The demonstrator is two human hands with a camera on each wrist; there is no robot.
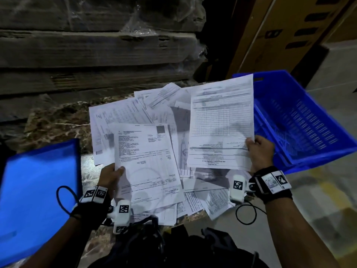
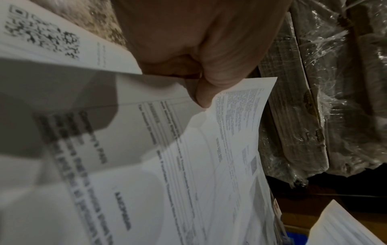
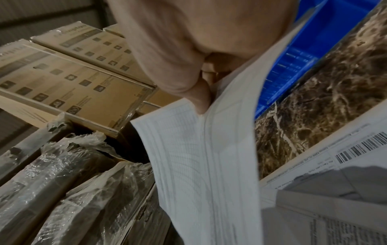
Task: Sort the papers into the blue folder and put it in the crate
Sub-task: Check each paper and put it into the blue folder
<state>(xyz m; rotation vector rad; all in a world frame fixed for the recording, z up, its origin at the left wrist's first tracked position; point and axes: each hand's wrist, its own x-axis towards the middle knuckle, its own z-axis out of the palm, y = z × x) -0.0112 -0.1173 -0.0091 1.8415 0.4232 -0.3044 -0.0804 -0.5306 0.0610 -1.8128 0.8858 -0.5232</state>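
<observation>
My left hand [image 1: 114, 174] pinches the lower left edge of a printed invoice sheet [image 1: 146, 163], lifted over the pile; its thumb [image 2: 204, 92] lies on the sheet [image 2: 230, 140] in the left wrist view. My right hand [image 1: 257, 151] pinches the bottom right corner of a sheet with a table grid [image 1: 222, 122], held up above the pile; that sheet [image 3: 205, 165] hangs from the thumb [image 3: 201, 97] in the right wrist view. Loose papers [image 1: 135, 113] lie scattered on the marble top. The blue folder [image 1: 36, 184] lies at the left. The blue crate [image 1: 297, 120] stands at the right.
The papers lie on a brown marble surface [image 1: 56, 122]. Plastic-wrapped flat cartons [image 1: 92, 47] are stacked behind it, with brown cardboard boxes [image 1: 286, 31] at the back right. A dark bag [image 1: 173, 246] sits at the near edge. Pale floor [image 1: 328, 190] shows to the right.
</observation>
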